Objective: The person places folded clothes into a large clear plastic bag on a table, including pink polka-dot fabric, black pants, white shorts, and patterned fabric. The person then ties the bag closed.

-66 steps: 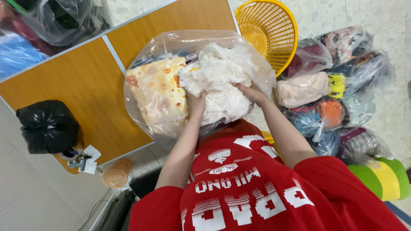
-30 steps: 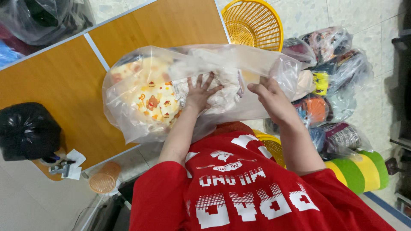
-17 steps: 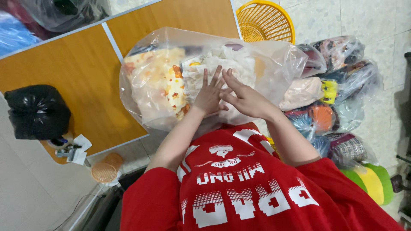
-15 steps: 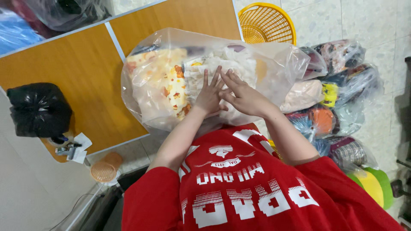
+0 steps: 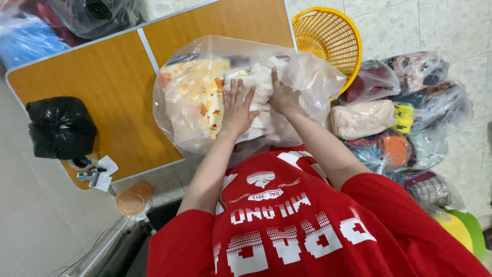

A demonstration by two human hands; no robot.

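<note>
Left hand (image 5: 237, 106) flat, fingers spread, pressing clear plastic bag (image 5: 315, 77); right hand (image 5: 283, 97) open too, flattening white fabric (image 5: 259, 84) inside, likely squeezing air out.

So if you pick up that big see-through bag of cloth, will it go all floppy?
Probably, yes. The clear plastic bag is thin and crinkled, so it would likely sag. The soft fabric inside dents under the left hand and right hand, so it seems squashy, and probably light. The plastic may be slippery.
</note>
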